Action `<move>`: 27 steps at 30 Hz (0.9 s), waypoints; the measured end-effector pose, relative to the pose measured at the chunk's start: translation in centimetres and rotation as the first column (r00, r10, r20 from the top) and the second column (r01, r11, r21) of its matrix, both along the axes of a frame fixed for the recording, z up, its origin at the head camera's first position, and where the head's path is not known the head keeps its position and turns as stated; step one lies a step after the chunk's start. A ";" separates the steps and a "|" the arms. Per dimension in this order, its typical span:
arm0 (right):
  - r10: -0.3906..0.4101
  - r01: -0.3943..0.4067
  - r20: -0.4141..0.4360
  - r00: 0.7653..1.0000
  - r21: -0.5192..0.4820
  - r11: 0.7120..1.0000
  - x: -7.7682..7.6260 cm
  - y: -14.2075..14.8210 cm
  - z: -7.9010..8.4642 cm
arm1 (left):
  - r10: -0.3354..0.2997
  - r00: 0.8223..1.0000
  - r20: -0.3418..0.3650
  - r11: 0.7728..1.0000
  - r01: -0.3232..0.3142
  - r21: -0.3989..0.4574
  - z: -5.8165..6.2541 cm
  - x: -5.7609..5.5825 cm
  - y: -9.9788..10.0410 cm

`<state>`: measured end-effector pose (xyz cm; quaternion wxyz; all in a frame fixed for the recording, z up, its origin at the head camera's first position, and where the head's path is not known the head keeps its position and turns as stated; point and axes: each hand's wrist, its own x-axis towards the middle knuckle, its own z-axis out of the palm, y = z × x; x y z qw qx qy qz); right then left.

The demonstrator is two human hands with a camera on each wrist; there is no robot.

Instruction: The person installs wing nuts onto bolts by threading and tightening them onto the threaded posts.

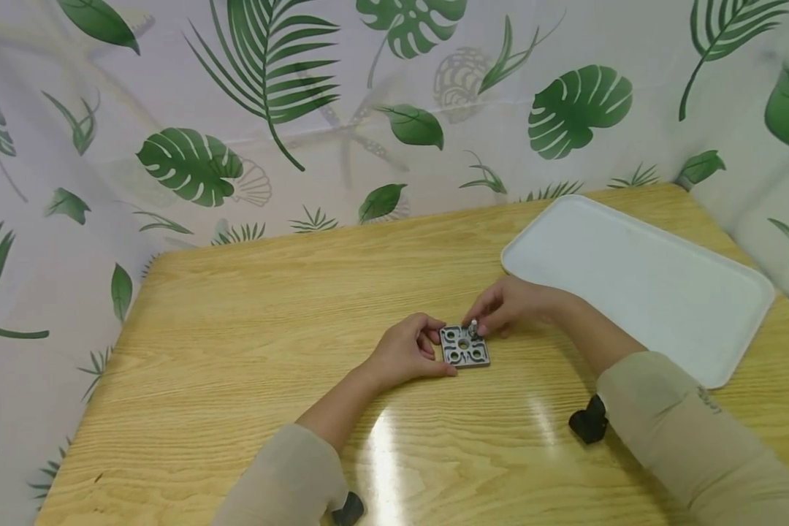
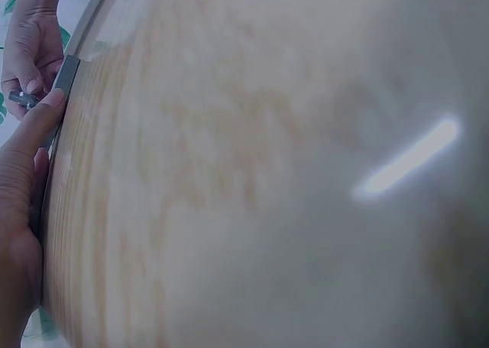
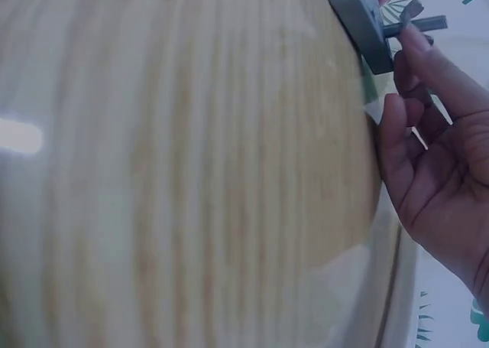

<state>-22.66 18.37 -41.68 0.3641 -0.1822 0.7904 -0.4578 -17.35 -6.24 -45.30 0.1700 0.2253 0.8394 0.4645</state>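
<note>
Square metal plate [image 1: 465, 354], flat on the wooden table [image 1: 269, 314], lies between both hands, near side of the tray. Closest to the wearer are the rolled left sleeve [image 1: 289, 478], with a black piece [image 1: 348, 509] by its cuff, and the right sleeve [image 1: 697, 431], with a second black piece [image 1: 589, 421]; between them the varnish reflects a bright streak.

Beyond the sleeves, the left hand [image 1: 410, 351] grips the plate from its left side, thumb at the near edge, bent fingers at the far left corner. The right hand [image 1: 509, 305], a little farther off, pinches a small metal fitting [image 1: 473, 329] between thumb and forefinger over the plate's far right corner.

Only the head view shows the plate's upper face: 4 round openings are visible, 1 central and 3 toward corners, with raised ribs around them. I cannot tell whether the fitting sits inside a hole. The left wrist view adds the plate's side, edge-on, with the thumb pressed along it. The right wrist view shows what the head view hides: the fitting is a rod with a crosswise piece, jutting from the plate's face, and the remaining right fingers are curled toward the palm.

Farther back on the right, the white tray [image 1: 638, 277] rests on the table, its low raised rim running round a pale floor. Farthest off hangs a leaf-printed cloth [image 1: 342, 168], green fronds over faint shells and starfish.
</note>
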 end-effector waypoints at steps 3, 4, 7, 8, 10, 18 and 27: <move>-0.053 0.052 -0.014 0.999 -0.016 0.999 0.3 0.1 -0.6 | -0.001 1.000 0.004 1.000 0.001 0.003 -0.1 0.1 0.0; -0.072 0.071 -0.027 0.997 -0.026 0.997 0.5 0.2 -0.8 | 0.000 1.000 0.002 1.000 0.000 0.003 -0.1 0.1 0.0; -0.141 0.135 -0.080 0.987 -0.084 0.987 1.1 0.3 -1.5 | 0.004 1.000 -0.004 1.000 -0.004 -0.006 0.0 0.1 0.0; -0.167 0.156 -0.104 0.980 -0.107 0.982 1.4 0.4 -1.7 | 0.005 1.000 -0.008 1.000 -0.005 -0.009 0.0 0.0 0.0; -0.220 0.195 -0.167 0.961 -0.155 0.969 2.0 0.4 -2.2 | 0.008 1.000 -0.013 1.000 -0.008 -0.012 0.0 0.0 -0.1; -0.485 0.406 -0.277 0.830 -0.296 0.864 6.2 -0.4 -3.5 | -0.018 1.000 -0.001 1.000 0.018 -0.018 -0.1 0.1 0.0; -0.667 0.601 -0.358 0.653 -0.292 0.744 8.3 -2.6 -3.8 | -0.008 0.999 -0.039 1.000 0.007 -0.018 0.0 0.1 0.0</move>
